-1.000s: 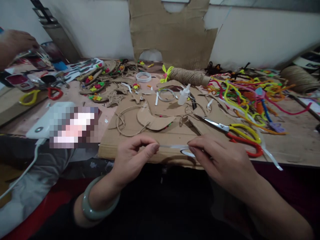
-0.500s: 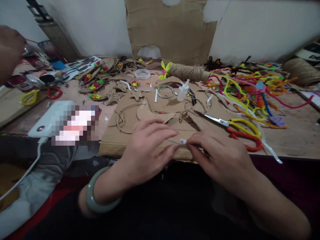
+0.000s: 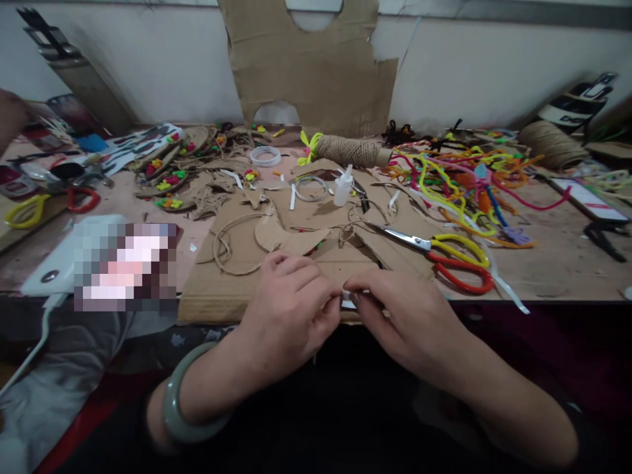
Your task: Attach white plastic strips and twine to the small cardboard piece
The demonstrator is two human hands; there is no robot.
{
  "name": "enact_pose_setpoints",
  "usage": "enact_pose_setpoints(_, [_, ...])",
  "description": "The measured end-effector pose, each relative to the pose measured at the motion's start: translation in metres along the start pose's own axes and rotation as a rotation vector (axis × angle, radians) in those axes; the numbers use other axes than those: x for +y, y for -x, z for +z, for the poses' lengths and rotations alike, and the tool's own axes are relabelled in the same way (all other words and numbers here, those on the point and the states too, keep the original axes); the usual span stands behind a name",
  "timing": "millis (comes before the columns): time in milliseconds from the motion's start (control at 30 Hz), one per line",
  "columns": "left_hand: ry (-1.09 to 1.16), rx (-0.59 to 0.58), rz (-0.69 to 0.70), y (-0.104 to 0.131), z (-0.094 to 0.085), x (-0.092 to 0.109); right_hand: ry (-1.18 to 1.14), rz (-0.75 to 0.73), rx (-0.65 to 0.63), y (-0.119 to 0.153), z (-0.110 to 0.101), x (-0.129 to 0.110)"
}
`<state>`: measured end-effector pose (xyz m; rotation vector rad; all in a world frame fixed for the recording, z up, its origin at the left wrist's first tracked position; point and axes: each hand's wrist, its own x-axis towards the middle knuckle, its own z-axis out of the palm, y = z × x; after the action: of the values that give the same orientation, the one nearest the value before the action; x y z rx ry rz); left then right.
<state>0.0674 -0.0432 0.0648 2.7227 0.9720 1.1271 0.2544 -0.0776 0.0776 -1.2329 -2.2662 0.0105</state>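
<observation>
My left hand (image 3: 291,316) and my right hand (image 3: 399,313) meet at the front edge of a cardboard sheet (image 3: 217,296), fingertips almost touching. Both pinch a small white strip (image 3: 348,303), mostly hidden by the fingers. Just beyond them lies a crescent-shaped cardboard piece (image 3: 281,230) with twine at its tip. A small white squeeze bottle (image 3: 342,187) stands upright behind it, beside a clear ring (image 3: 312,189). To the right, scissors (image 3: 424,245) with yellow and red handles rest with blades partly over the cardboard.
A twine roll (image 3: 350,151) lies at the back, with colourful pipe cleaners (image 3: 474,187) to its right. Twine-wrapped pieces (image 3: 172,178) are heaped at the left. Nearer are a white power bank (image 3: 74,253) and other scissors (image 3: 81,199). Another person's hand (image 3: 10,118) shows at the far left.
The view has shifted, so the table items appear further left. My left fingers have closed in on the white strip, and my hands are closer together. The other person's hand shows less.
</observation>
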Motion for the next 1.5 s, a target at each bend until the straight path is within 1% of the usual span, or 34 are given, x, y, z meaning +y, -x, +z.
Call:
enact_pose_setpoints(67, [-0.017, 0.013, 0.021, -0.001, -0.001, 0.002, -0.039, 0.018, -0.009, 0.0, -0.001, 0.0])
enact_pose_setpoints(233, [-0.034, 0.022, 0.059, -0.003, -0.008, 0.006, -0.213, 0.082, -0.099, -0.001, -0.005, 0.002])
enact_pose_setpoints(333, [-0.035, 0.024, 0.072, -0.003, -0.011, 0.008, -0.305, 0.104, -0.091, -0.001, -0.007, 0.004])
enact_pose_setpoints(400, [-0.026, 0.029, 0.075, -0.003, -0.011, 0.01, -0.322, 0.119, -0.05, -0.001, -0.007, 0.003])
enact_pose_setpoints(533, [0.006, 0.104, 0.052, -0.003, -0.006, 0.014, -0.363, 0.17, 0.084, 0.0, 0.003, -0.002])
enact_pose_setpoints(600, [0.005, 0.125, 0.036, -0.003, -0.003, 0.016, -0.43, 0.233, 0.145, 0.002, 0.011, -0.002])
enact_pose_setpoints(633, [0.007, 0.117, 0.031, -0.002, -0.003, 0.017, -0.469, 0.285, 0.177, 0.004, 0.013, 0.0])
enact_pose_setpoints(667, [0.018, 0.099, 0.025, -0.001, -0.002, 0.017, -0.496, 0.373, 0.244, 0.006, 0.015, 0.004])
enact_pose_setpoints(700, [0.04, 0.078, 0.018, 0.001, -0.003, 0.016, -0.525, 0.447, 0.34, 0.007, 0.015, 0.01])
enact_pose_setpoints(733, [0.07, 0.064, 0.01, 0.003, -0.004, 0.015, -0.55, 0.498, 0.425, 0.009, 0.013, 0.019])
enact_pose_setpoints(767, [0.105, 0.056, -0.005, 0.006, -0.005, 0.013, -0.544, 0.518, 0.525, 0.009, 0.01, 0.029])
enact_pose_setpoints(800, [0.143, 0.067, -0.017, 0.009, -0.007, 0.01, -0.496, 0.5, 0.613, 0.009, 0.005, 0.041])
enact_pose_setpoints(867, [0.177, 0.093, -0.063, 0.016, -0.01, 0.003, -0.308, 0.453, 0.794, 0.006, -0.005, 0.071])
enact_pose_setpoints(933, [0.201, 0.115, -0.128, 0.022, -0.014, -0.002, -0.16, 0.394, 0.851, 0.001, -0.011, 0.103])
enact_pose_setpoints(967, [0.22, 0.113, -0.145, 0.025, -0.015, -0.004, -0.089, 0.399, 0.812, -0.002, -0.011, 0.12])
enact_pose_setpoints(1067, [0.245, 0.098, -0.175, 0.031, -0.016, -0.006, 0.07, 0.506, 0.585, -0.01, -0.003, 0.16])
enact_pose_setpoints(1133, [0.243, 0.098, -0.191, 0.033, -0.017, -0.006, 0.159, 0.597, 0.415, -0.013, 0.007, 0.177])
enact_pose_setpoints(1200, [0.239, 0.106, -0.208, 0.036, -0.017, -0.008, 0.205, 0.661, 0.273, -0.014, 0.016, 0.186])
enact_pose_setpoints(1300, [0.222, 0.109, -0.234, 0.04, -0.017, -0.013, 0.198, 0.746, 0.129, -0.011, 0.022, 0.19])
enact_pose_setpoints(1367, [0.208, 0.107, -0.257, 0.043, -0.016, -0.018, 0.184, 0.761, 0.095, -0.008, 0.02, 0.187])
enact_pose_setpoints(1433, [0.214, 0.099, -0.292, 0.045, -0.013, -0.021, 0.172, 0.698, 0.129, -0.006, 0.015, 0.178])
enact_pose_setpoints(1500, [0.259, 0.095, -0.33, 0.045, -0.011, -0.022, 0.106, 0.596, 0.21, -0.007, 0.011, 0.158])
